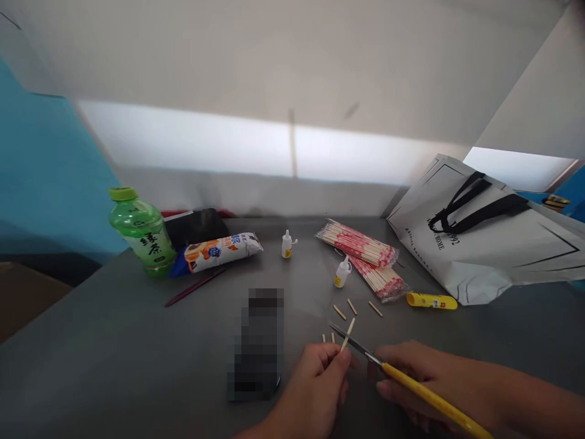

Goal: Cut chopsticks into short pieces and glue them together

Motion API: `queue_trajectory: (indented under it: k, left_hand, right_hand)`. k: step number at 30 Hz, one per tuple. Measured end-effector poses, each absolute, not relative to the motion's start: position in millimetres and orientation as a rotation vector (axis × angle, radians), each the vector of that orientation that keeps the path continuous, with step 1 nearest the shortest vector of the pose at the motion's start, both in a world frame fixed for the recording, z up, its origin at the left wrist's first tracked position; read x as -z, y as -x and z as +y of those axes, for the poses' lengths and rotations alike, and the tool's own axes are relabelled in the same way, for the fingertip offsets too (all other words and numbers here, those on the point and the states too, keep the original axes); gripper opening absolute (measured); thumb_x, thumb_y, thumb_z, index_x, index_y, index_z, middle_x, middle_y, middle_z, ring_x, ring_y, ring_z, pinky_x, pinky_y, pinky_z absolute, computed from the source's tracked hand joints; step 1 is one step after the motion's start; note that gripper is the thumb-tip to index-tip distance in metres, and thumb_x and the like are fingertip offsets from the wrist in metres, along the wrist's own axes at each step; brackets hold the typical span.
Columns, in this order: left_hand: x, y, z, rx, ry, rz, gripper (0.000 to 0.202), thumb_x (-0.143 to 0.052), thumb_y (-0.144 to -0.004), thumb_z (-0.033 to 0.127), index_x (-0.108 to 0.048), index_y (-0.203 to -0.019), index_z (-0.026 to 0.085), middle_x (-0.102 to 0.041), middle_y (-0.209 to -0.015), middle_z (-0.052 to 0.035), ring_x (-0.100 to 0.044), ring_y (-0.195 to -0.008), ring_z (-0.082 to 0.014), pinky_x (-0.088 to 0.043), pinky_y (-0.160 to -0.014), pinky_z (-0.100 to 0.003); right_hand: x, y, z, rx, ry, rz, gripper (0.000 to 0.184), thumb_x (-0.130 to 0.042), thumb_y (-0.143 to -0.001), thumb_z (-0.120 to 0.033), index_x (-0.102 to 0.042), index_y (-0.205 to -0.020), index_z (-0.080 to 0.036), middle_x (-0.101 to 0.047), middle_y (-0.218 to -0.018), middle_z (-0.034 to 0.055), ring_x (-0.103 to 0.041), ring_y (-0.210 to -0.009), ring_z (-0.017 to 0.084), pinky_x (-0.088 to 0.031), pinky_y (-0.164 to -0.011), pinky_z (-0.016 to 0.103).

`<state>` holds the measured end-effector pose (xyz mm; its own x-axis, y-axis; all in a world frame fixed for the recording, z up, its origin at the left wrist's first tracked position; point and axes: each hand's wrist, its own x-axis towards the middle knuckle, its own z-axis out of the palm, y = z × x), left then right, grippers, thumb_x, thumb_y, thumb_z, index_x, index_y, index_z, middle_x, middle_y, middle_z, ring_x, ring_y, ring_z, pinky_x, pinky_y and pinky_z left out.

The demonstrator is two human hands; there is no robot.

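While the right hand [425, 363] grips a yellow-handled cutter [411, 384], the left hand [317, 385] pinches a slim, pale stick [351, 326], slanting lengthwise toward the far edge of the table [137, 360].

Yellow handle [430, 397], pale stick [350, 327], red-patterned packets [359, 244], green bottle [137, 222], grey table [114, 341]

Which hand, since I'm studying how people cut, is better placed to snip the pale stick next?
Likely the right hand: it holds the scissors, their blades at the pale stick, while the left hand grips that stick.

A pale, light-streaked wall [274, 55] backs the grey table [114, 360].
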<state>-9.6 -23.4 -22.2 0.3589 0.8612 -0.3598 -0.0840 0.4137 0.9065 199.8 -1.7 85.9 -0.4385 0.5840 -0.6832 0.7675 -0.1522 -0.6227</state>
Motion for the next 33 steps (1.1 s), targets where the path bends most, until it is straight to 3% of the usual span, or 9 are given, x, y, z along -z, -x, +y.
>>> queue_trajectory:
  k: [5,10,14,21,28,33]
  left_hand:
    - [28.3,5.6,-19.6,-0.766,-0.978,1.036,0.044,-0.057,-0.090,0.061,-0.063,-0.097,0.017,-0.042,-0.050,0.0108,-0.032,-0.044,-0.0104,-0.023,-0.047,-0.025]
    - [15.4,4.3,-20.2,-0.729,-1.010,1.030,0.031,-0.056,-0.093,0.051,-0.057,-0.101,0.021,-0.051,-0.054,0.0099,-0.037,-0.036,-0.0090,-0.025,-0.039,-0.022]
    - [5.3,6.2,-22.1,-0.662,-1.028,0.989,0.039,-0.049,-0.093,0.060,-0.055,-0.094,0.022,-0.052,-0.050,0.0093,-0.036,-0.029,-0.0093,-0.022,-0.030,-0.021]
    - [4.6,8.9,-21.1,-0.696,-1.032,0.958,0.055,-0.053,-0.085,0.073,-0.057,-0.096,0.020,-0.054,-0.050,0.0088,-0.031,-0.029,-0.0081,-0.020,-0.029,-0.021]
    - [7.4,8.3,-21.3,-0.709,-0.976,0.964,0.053,-0.053,-0.087,0.069,-0.058,-0.104,0.019,-0.055,-0.050,0.0095,-0.030,-0.029,-0.0083,-0.018,-0.029,-0.021]
    - [10.1,9.2,-21.1,-0.703,-0.948,0.947,0.057,-0.054,-0.087,0.070,-0.056,-0.110,0.018,-0.057,-0.050,0.0092,-0.030,-0.028,-0.0087,-0.016,-0.030,-0.022]
  right_hand:
    - [-70.3,-203.0,6.4,1.673,-1.531,1.896,0.028,-0.067,-0.090,-0.049,-0.061,-0.097,-0.023,-0.063,-0.066,-0.0031,-0.059,-0.054,0.014,-0.045,-0.040,0.016]
    - [-69.3,-208.0,4.1,1.730,-1.558,1.852,0.038,-0.066,-0.090,-0.057,-0.063,-0.106,-0.023,-0.063,-0.074,-0.0022,-0.060,-0.062,0.012,-0.047,-0.044,0.013]
    - [-76.7,-206.6,-2.0,1.758,-1.538,1.889,0.046,-0.065,-0.090,-0.064,-0.064,-0.110,-0.022,-0.064,-0.081,-0.0007,-0.060,-0.065,0.011,-0.045,-0.046,0.012]
    - [-80.0,-204.1,-5.4,1.802,-1.551,1.901,0.056,-0.067,-0.084,-0.071,-0.064,-0.109,-0.021,-0.063,-0.079,-0.0010,-0.056,-0.061,0.010,-0.044,-0.044,0.013]
    - [-86.0,-203.5,-4.0,1.745,-1.528,1.940,0.059,-0.068,-0.086,-0.068,-0.063,-0.116,-0.018,-0.065,-0.081,0.0007,-0.057,-0.063,0.011,-0.044,-0.047,0.014]
    - [-90.7,-203.2,-4.5,1.705,-1.536,1.915,0.055,-0.063,-0.089,-0.070,-0.063,-0.108,-0.019,-0.065,-0.083,0.0013,-0.058,-0.065,0.011,-0.045,-0.050,0.015]
